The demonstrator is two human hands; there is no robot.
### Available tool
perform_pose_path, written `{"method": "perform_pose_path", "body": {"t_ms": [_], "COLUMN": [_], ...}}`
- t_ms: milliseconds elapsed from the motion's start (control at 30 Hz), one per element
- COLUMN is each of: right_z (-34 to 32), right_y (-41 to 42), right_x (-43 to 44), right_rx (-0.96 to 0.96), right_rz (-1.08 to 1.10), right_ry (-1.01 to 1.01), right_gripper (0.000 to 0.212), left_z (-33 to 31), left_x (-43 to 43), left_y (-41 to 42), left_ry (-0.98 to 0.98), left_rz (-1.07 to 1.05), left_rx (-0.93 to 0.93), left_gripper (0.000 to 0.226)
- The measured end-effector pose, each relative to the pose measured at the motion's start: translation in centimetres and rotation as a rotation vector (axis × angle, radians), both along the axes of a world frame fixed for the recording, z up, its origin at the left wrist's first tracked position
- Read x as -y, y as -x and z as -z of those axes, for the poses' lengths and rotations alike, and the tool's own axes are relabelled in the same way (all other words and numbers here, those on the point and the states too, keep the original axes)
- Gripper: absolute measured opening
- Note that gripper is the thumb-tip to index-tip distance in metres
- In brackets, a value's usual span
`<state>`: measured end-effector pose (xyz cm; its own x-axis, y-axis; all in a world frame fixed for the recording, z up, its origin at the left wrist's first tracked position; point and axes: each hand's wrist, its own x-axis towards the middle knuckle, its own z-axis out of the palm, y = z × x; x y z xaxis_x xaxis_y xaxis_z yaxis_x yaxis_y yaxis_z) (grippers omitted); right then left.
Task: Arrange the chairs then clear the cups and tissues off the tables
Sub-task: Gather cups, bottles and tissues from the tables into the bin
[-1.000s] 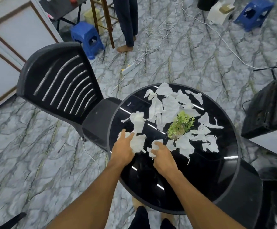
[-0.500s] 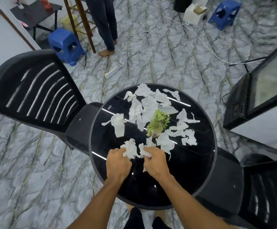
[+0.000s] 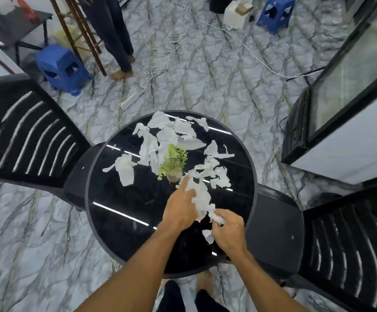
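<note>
Round black tabletop (image 3: 127, 210) sits right below you, glossy, with light bars mirrored in it. Nearest you, your right grip (image 3: 228, 230) is closed round a crumpled wad (image 3: 218, 218) of tissue over the near right part of the top, and a scrap hangs under it. Just left of it, your left grip (image 3: 179, 212) lies on a tissue strip (image 3: 200, 199) that runs from the wad toward the middle. The index finger is stretched out along the strip's far end. The other fingers are hidden behind the back of the hand, so you cannot tell whether they hold the strip.

Just beyond that fingertip a small green plant (image 3: 173, 161) stands near the middle. Loose tissues (image 3: 167, 134) lie round it: one piece (image 3: 125, 168) to its left, a cluster toward the far edge, and more to its right reaching the strip.

Left chair (image 3: 25, 136) and right chair (image 3: 351, 255), both black and slatted, have their seats tucked against the top on either side.

Beyond, on the marbled floor (image 3: 205, 75), lie a power strip (image 3: 129, 101) and white cables (image 3: 160, 52). Farther off are a blue stool (image 3: 64, 68), a person's legs (image 3: 113, 34) beside a wooden ladder (image 3: 94, 52), and a glass-fronted cabinet (image 3: 351, 86) at right.
</note>
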<state>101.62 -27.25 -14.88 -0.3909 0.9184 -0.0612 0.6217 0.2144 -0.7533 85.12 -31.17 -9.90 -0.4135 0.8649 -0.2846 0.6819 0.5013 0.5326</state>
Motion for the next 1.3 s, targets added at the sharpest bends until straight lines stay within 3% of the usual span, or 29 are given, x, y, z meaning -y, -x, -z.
{"method": "perform_pose_path", "body": {"t_ms": [133,267,367,433,600,767,833,1000,1167,1300], "right_z": [0.2,-0.4,-1.1,-1.1,-1.0,-0.2,-0.1,-0.1,0.4,0.1], "right_y": [-1.3,-1.2,-0.4,0.7,2.6,2.3,1.8,0.9,0.6,0.4], "right_x": [-1.3,-2.6,-4.6,-6.4,-9.8,-9.5,-8.7,-6.8,-5.1,-3.5], "right_rx": [0.046,0.038,0.026,0.05,0.233,0.357,0.361,0.346,0.258,0.221], "right_rz": [0.034,0.035,-0.039,-0.103,-0.22,-0.27,-0.258,-0.32,-0.282,-0.19], "right_ry": [0.08,0.055,-0.027,-0.055,0.14,0.11,0.048,-0.009,0.043,0.051], "right_gripper": [0.027,0.025,0.019,0.024,0.057,0.037,0.033,0.027,0.017,0.016], "left_z": [1.5,2.8,3.5,4.2,4.7,5.0,4.5,3.6,4.3,4.6], "left_x": [-1.7,-0.8,0.1,0.5,1.2,1.5,1.5,2.1,3.1,3.5], "left_y": [-0.3,-0.9,-1.2,-1.1,-0.9,-0.8,-1.0,-1.3,-0.7,0.0], "left_ry": [0.098,0.099,0.096,0.068,0.068,0.058,0.061,0.006,-0.016,-0.034], "left_rz": [0.021,-0.013,-0.02,0.017,0.012,-0.034,-0.043,-0.02,0.067,0.116], "left_rx": [-0.003,-0.067,-0.168,-0.208,-0.136,-0.125,-0.123,-0.11,-0.182,-0.147], "left_gripper": [0.05,0.029,0.028,0.029,0.028,0.013,0.02,0.033,0.017,0.021]}}
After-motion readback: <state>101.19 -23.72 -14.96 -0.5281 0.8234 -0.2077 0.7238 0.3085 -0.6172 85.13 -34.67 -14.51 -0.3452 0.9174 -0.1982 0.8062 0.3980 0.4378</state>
